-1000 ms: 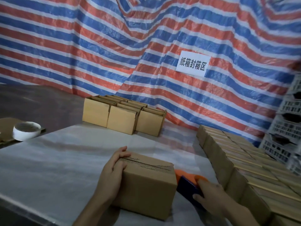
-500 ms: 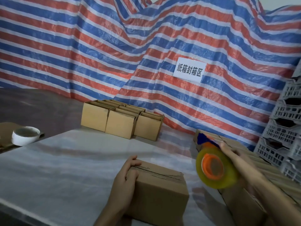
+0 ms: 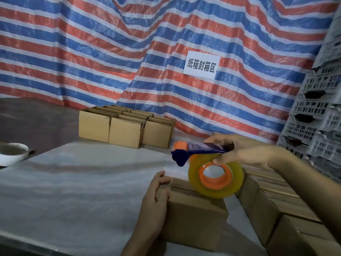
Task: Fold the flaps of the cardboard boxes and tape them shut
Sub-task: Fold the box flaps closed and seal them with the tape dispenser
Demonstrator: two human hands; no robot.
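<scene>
Leftmost, a white round dish [image 3: 13, 153] sits on a dark surface beside the left edge of the pale-sheeted worktop [image 3: 83, 182]. The worktop's left half lies bare, from its near edge, which cuts diagonally across the lower left corner, back to a cluster of open boxes [image 3: 125, 130]. These stand flaps-up against the striped tarp [image 3: 110, 52].

Well apart from that cluster and close to the near edge lies the cardboard box [image 3: 195, 218]. Its flaps are folded down and meet in a seam along the top. Its long axis runs left to right, slanting a little toward the camera at the right end, and the seam follows it. The left hand [image 3: 156, 198] clamps the box's left end, with the palm against the side and the fingers bent over the top edge where the seam starts.

Over the box's right rear part, the right hand [image 3: 239, 150] is wrapped round the blue handle of the tape dispenser [image 3: 204, 147]. The handle lies roughly level with its blade end pointing left. The yellowish tape roll [image 3: 217, 193] hangs beneath it, face toward the camera. I cannot tell whether the roll touches the box top. A paper sign [image 3: 202, 64] is fixed to the tarp above.

A narrow strip of worktop separates the box from a tight row of closed boxes [image 3: 276, 200] on the right. Stacked grey crates [image 3: 317, 111] rise behind them.
</scene>
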